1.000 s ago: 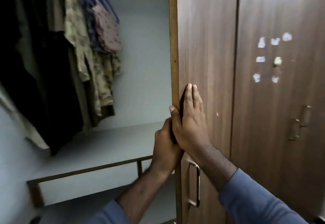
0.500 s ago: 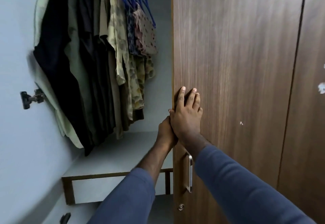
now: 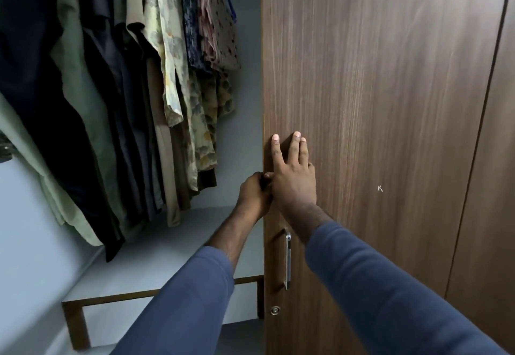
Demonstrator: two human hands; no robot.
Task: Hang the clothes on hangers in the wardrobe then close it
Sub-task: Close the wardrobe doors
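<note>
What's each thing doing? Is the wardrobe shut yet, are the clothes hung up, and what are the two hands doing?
wardrobe door: not shut, the inside shows to its left.
clothes: hanging in a row inside the wardrobe.
left hand: fingers curled round the door's edge.
right hand: flat on the door's front, fingers straight.
door handle: untouched, below the right hand.

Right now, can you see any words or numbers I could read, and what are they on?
"K": a tiny white mark on the door. It looks like that letter, but it may only be a scratch.
Clothes: patterns only, with no words showing.
There is nothing else to read.
</note>
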